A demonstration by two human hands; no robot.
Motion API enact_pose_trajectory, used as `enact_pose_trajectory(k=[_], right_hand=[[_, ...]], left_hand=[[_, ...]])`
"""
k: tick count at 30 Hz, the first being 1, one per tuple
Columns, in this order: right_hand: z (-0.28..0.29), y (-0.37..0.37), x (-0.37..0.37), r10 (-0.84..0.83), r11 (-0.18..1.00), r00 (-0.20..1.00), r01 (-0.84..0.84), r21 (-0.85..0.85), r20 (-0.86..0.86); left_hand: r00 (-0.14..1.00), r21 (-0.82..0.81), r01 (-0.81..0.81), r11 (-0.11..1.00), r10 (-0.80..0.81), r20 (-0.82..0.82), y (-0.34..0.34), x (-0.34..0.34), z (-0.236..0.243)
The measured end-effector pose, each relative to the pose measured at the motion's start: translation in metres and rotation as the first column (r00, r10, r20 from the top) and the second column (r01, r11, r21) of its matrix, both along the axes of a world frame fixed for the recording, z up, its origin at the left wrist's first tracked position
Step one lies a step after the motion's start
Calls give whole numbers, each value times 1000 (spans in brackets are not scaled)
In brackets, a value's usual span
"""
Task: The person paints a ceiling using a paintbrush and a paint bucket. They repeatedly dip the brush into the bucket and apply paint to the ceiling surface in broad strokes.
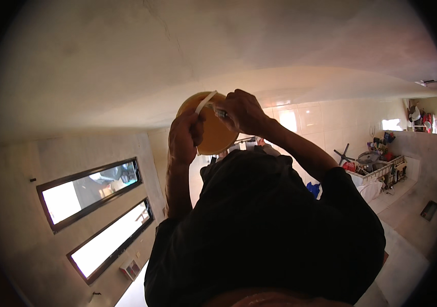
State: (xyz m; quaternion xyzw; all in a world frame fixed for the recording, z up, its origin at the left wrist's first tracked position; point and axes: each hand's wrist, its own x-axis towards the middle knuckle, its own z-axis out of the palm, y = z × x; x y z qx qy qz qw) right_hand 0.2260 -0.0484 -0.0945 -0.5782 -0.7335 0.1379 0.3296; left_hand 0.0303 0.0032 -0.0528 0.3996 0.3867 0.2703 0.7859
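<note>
In front of me is a round, yellowish-tan tub point(215, 137), which looks like a bucket or basin. My left hand point(184, 135) is closed at its left side, with the fingers wrapped round a narrow white strip point(206, 102) that slants up across the tub. Whether the strip is a handle or a separate tool I cannot tell. Over the tub's right side my right hand point(242, 111) is closed on a small greyish thing point(221, 113), mostly covered by the fingers. The two hands are apart, and the tub's contents are too dim to make out.
Two slanted dark-framed windows point(91, 190) and a small wall box point(130, 268) are on the left wall. To the far right stands a tiled counter point(379, 173) crowded with kitchen things and a standing black fan-like base point(342, 155). Something blue point(313, 190) lies below.
</note>
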Motion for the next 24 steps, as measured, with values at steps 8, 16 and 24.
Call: enact_pose_trajectory(k=[8,16,24], right_hand=[[-5,-5,0,-41,999,991,44,24,-127],[-23,-8,-22,-161,936,905,12,-352,-395],[7,-12,-6,-153,931,908,0,-365,-391]], left_hand=[[999,-54,12,998,-9,51,8,0,-9],[998,-21,48,999,-47,33,4,-1,-4],[998,-27,52,998,-51,47,-3,-1,4]])
